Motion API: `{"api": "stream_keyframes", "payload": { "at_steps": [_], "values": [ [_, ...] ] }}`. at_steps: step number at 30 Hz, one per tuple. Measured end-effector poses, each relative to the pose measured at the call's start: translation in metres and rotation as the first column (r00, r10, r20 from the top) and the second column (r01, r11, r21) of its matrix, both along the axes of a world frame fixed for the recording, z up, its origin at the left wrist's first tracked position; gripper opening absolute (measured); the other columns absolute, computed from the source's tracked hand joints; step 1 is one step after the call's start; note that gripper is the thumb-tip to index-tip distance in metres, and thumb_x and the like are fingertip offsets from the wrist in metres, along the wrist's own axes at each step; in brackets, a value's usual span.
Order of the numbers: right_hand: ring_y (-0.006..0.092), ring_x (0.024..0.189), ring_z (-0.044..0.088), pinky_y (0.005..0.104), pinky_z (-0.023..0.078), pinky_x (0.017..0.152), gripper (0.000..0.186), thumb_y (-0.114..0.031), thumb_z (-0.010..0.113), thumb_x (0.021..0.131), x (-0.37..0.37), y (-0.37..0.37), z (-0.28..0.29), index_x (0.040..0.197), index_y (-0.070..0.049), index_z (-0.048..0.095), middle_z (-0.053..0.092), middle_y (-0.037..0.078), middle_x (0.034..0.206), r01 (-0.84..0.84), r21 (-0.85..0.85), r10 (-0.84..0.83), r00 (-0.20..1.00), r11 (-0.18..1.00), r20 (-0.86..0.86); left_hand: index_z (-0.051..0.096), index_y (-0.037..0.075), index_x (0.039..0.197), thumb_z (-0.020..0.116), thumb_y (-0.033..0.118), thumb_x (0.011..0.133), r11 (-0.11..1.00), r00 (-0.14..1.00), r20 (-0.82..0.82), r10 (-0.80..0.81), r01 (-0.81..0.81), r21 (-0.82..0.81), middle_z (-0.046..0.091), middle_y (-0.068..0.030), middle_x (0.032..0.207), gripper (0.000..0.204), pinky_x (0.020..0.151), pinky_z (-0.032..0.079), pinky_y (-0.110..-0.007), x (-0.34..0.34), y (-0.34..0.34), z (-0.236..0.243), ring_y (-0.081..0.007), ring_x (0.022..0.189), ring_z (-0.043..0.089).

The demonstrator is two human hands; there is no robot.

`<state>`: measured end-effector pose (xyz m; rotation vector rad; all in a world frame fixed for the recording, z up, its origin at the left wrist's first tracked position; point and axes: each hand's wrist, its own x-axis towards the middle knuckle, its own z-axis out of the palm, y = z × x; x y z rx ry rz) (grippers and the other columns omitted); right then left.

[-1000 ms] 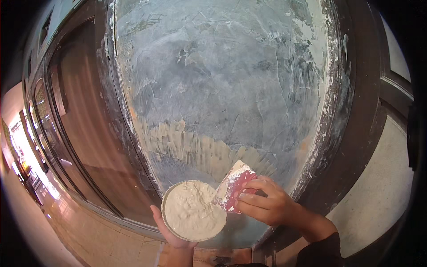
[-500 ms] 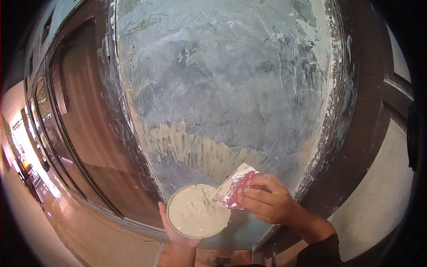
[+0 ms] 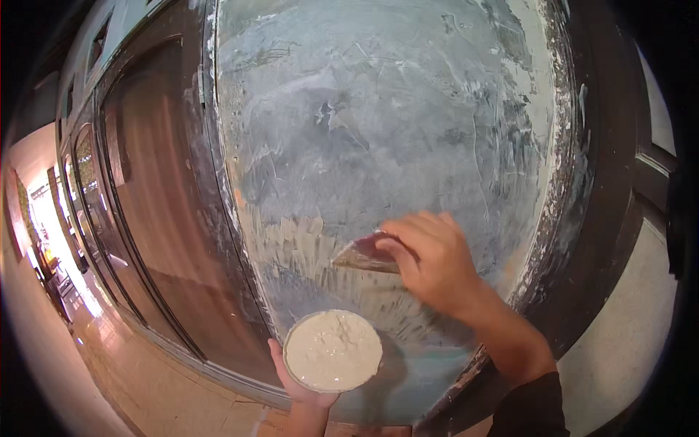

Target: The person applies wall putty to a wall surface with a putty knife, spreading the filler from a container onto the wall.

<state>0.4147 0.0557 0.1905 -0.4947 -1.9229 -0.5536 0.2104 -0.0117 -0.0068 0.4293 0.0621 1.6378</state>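
My left hand (image 3: 302, 386) supports a round tub (image 3: 333, 351) from beneath and along its left side. Thick cream-coloured filler paste fills it nearly to the rim. My right hand (image 3: 435, 258) grips a flat pinkish-red spreader (image 3: 370, 255) smeared with paste, its blade pointing left at the wall panel, up and right of the tub. Whether the blade touches the surface I cannot tell for sure. The grey-blue wall panel (image 3: 393, 153) carries a band of cream strokes (image 3: 291, 244) across its lower part, some of it behind the spreader.
A dark wooden frame (image 3: 611, 182) with white smears borders the panel on the right. To the left stands a brown door or window with curtained glass (image 3: 164, 197). Tiled floor (image 3: 175, 386) runs along the lower left toward a bright opening.
My right hand has lifted the spreader from the tub's edge up to the panel and turned its blade to the left. In the picture, the panel and tub have shifted slightly right and down.
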Motion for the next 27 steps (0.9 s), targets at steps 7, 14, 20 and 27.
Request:
{"api": "stream_keyframes", "payload": {
  "at_steps": [7, 14, 20, 27],
  "values": [
    [0.0262, 0.093, 0.067, 0.0468, 0.033, 0.09, 0.015, -0.024, 0.064, 0.102, -0.032, 0.035, 0.041, 0.099, -0.012, 0.074, 0.075, 0.003, 0.09, 0.097, -0.221, -0.088, 0.995, 0.97, 0.05, 0.045, 0.01, 0.157, 0.029, 0.083, 0.097, 0.996, 0.995, -0.056, 0.085, -0.084, 0.016, 0.046, -0.0205, 0.16, 0.095, 0.099, 0.036, -0.088, -0.01, -0.008, -0.02, -0.0535, 0.138, 0.049],
    [0.0231, 0.089, 0.066, 0.0459, 0.031, 0.09, 0.013, -0.023, 0.066, 0.1, -0.042, 0.048, 0.03, 0.099, -0.014, 0.075, 0.075, 0.001, 0.089, 0.183, -0.183, -0.173, 0.982, 0.966, 0.069, 0.045, 0.008, 0.156, 0.031, 0.084, 0.096, 0.987, 0.989, 0.003, 0.148, -0.148, -0.055, 0.047, -0.0204, 0.159, 0.097, 0.105, 0.041, -0.079, -0.021, -0.02, -0.024, -0.0527, 0.137, 0.049],
    [0.0242, 0.086, 0.064, 0.0469, 0.03, 0.085, 0.014, -0.022, 0.066, 0.099, -0.041, 0.057, 0.03, 0.09, -0.013, 0.073, 0.075, 0.003, 0.085, 0.181, -0.125, -0.181, 0.983, 0.975, 0.013, 0.048, 0.008, 0.154, 0.031, 0.081, 0.098, 0.992, 0.992, -0.011, 0.124, -0.125, -0.026, 0.05, -0.0185, 0.156, 0.094, 0.109, 0.043, -0.069, -0.025, -0.029, -0.018, -0.0468, 0.138, 0.05],
    [0.0226, 0.085, 0.063, 0.0437, 0.031, 0.087, 0.014, -0.024, 0.067, 0.1, -0.05, 0.059, 0.017, 0.099, -0.014, 0.076, 0.074, 0.0, 0.085, 0.225, -0.131, -0.221, 0.974, 0.966, 0.039, 0.05, 0.008, 0.153, 0.032, 0.08, 0.099, 0.991, 0.991, -0.001, 0.136, -0.136, 0.009, 0.051, -0.016, 0.155, 0.092, 0.114, 0.042, -0.062, -0.025, -0.031, -0.019, -0.0421, 0.139, 0.05]
  ]
}}
